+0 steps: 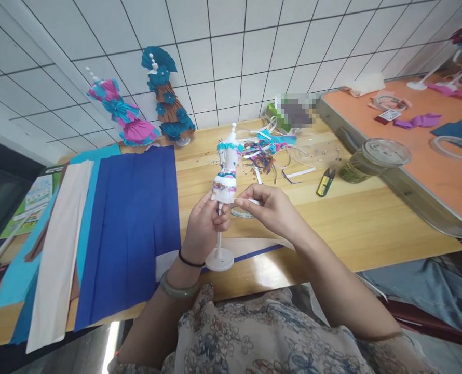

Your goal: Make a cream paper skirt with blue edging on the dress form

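Observation:
A small white dress-form mannequin (225, 161) stands upright on a stem and a round white base (219, 259). Scraps of teal, pink and brown crepe paper cling to its neckline, waist and hips. My left hand (205, 221) is closed around the stem, just under the torso. At the torso's lower right edge, the thumb and fingers of my right hand (272, 208) pinch a white strip, which looks like tape. Partly hidden below that hand is a tape roll (242, 213) with printing on its inside. A white paper strip with a blue edge (250, 249) lies behind the base.
Crepe paper sheets, including a blue one (137, 223) and a white one (62, 244), cover the left side. Two dressed mannequins (168, 104) stand by the tiled wall. Paper scraps (268, 153), thread snips (326, 183), a lidded jar (371, 160) and an orange-topped table (410, 140) are rightward.

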`<state>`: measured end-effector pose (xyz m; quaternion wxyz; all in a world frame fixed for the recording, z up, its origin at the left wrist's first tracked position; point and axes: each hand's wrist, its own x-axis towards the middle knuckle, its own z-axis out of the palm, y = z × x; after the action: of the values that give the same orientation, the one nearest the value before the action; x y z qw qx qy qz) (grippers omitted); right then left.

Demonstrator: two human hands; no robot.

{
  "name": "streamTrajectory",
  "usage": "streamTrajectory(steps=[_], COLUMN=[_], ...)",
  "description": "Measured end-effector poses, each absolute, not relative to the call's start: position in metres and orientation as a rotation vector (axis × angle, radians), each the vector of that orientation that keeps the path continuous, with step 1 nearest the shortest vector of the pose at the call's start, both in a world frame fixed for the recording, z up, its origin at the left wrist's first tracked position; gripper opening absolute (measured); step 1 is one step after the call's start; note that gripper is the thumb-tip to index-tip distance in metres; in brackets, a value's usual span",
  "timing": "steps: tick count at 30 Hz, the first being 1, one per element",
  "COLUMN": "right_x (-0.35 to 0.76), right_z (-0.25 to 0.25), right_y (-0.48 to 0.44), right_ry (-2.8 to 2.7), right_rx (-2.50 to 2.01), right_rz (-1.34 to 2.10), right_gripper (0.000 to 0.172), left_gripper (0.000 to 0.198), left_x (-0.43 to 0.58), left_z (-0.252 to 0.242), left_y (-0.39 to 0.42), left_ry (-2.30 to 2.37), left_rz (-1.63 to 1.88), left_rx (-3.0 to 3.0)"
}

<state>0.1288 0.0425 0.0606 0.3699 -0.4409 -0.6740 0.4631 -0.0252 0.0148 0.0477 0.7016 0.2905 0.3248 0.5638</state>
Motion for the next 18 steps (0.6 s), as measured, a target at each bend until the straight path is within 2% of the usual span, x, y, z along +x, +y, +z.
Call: streamTrajectory(steps=[18], right_x=[0.139], right_z=[0.059], right_y=[0.052], right_ry=[-1.748], right_rx=[-1.088], right_rz=[1.352], right_gripper=[0.018], left_gripper=[0.018], left_x=[-0.031], left_z=[0.034], left_y=[0.019], left_ry=[0.675], left_rz=[1.028], left_rx=[0.563])
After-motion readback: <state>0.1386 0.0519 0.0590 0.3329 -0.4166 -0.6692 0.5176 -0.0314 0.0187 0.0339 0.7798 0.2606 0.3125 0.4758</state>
